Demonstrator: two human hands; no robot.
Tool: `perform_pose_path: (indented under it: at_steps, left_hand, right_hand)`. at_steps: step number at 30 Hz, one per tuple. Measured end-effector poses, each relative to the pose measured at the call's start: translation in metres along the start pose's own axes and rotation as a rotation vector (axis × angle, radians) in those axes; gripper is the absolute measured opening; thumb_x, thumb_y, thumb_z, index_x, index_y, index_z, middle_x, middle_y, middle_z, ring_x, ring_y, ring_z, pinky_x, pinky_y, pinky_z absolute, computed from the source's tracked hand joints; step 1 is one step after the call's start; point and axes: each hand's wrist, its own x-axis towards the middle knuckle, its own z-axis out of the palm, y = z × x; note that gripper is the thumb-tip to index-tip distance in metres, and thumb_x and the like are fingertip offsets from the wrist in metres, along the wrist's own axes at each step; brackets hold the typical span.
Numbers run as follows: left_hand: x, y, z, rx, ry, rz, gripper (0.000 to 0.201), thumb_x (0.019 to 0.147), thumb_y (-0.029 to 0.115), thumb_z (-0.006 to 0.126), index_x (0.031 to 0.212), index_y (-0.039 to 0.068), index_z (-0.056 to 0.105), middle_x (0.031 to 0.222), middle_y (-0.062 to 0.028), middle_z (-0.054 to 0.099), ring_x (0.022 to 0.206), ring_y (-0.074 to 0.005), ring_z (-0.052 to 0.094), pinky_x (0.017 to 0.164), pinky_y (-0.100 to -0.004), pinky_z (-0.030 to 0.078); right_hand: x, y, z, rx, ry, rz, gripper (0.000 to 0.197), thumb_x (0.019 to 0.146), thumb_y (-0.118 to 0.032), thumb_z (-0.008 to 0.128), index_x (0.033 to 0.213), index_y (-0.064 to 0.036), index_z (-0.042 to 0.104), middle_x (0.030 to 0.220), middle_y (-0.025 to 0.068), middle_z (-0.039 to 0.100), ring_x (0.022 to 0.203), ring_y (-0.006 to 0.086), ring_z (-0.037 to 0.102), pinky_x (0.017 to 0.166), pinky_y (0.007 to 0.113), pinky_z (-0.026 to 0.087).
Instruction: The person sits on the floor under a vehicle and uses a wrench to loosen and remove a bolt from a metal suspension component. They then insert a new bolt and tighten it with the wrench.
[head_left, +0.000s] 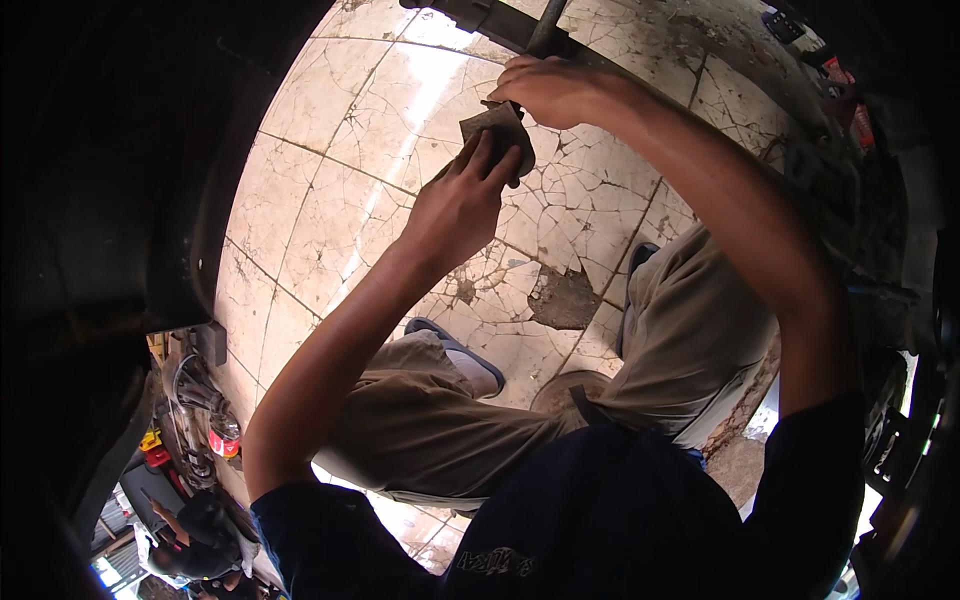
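My left hand [455, 205] is closed on a grey-brown curved piece [488, 122], thin like a folded sheet or a lined shoe, with a darker rounded side. Its exact kind cannot be told. Just beyond it, my right hand [555, 92] has its fingers bent together near the piece's far end, where a small dark tip shows. What those fingers grip is mostly hidden. Behind the right hand runs a dark metal bar [490, 22], with a grey rod [546, 28] rising from it.
Cracked pale tiles [330, 190] cover the floor, with a broken patch [565, 298] between my feet. I sit on a low round seat [570, 390]. Dark bodywork [90, 230] looms at left. Metal parts and a red container [224, 440] lie lower left, near another person [200, 535].
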Motion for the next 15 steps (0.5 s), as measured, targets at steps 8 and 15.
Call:
perform_pose_path:
  at_steps: [8,15]
  left_hand:
    - [0.023,-0.001,0.001,0.266,-0.096,0.012,0.048,0.081,0.007,0.056,0.129,0.008,0.053,0.132,-0.0141,0.051,0.119,-0.0284,0.052,0.084,-0.0442,0.051]
    - [0.01,-0.006,0.01,0.009,-0.02,-0.042,0.052,0.081,0.0,0.052,0.133,-0.002,0.045,0.135,-0.0264,0.046,0.124,-0.0392,0.051,0.092,-0.0451,0.052]
  right_hand:
    - [0.001,0.003,0.0,-0.027,-0.029,-0.017,0.05,0.075,0.014,0.053,0.122,-0.0041,0.06,0.128,0.0066,0.059,0.13,0.0229,0.045,0.104,0.035,0.043]
    - [-0.001,0.003,0.002,0.017,0.003,-0.054,0.049,0.074,0.013,0.055,0.119,-0.0057,0.061,0.126,0.0057,0.059,0.128,0.0225,0.047,0.104,0.035,0.044]
